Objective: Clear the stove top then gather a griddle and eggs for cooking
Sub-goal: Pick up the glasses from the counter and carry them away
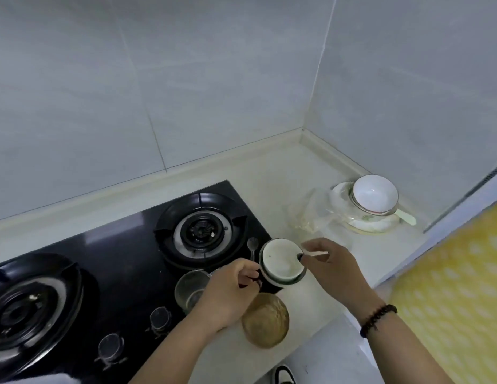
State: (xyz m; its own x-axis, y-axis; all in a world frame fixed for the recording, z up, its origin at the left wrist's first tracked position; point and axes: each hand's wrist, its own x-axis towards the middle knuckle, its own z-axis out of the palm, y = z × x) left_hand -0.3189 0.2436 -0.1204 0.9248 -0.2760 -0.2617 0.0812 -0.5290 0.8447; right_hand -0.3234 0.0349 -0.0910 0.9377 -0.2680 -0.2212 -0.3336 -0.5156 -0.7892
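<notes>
- The clearing looks only begun — a mug (pixel 282 262), a small fork (pixel 252 246) and a glass jar (pixel 191 286) sit on the right edge of the black stove top (pixel 125 261), and a round wooden lid (pixel 265 320) lies on the counter (pixel 272 173) just beside it
- No griddle and no eggs are in view, so by my reading the gathering is all still to do
- The left hand (pixel 233 289) is curled at the mug's near side, seemingly gripping its handle, though the handle itself is hidden
- The right hand (pixel 332 263) pinches a thin pale stick (pixel 314 254) whose dark end dips into the mug at its rim
- Stacked bowls (pixel 372 200) and a clear bag (pixel 305 214) lie in the counter's far corner — well apart from the stove
</notes>
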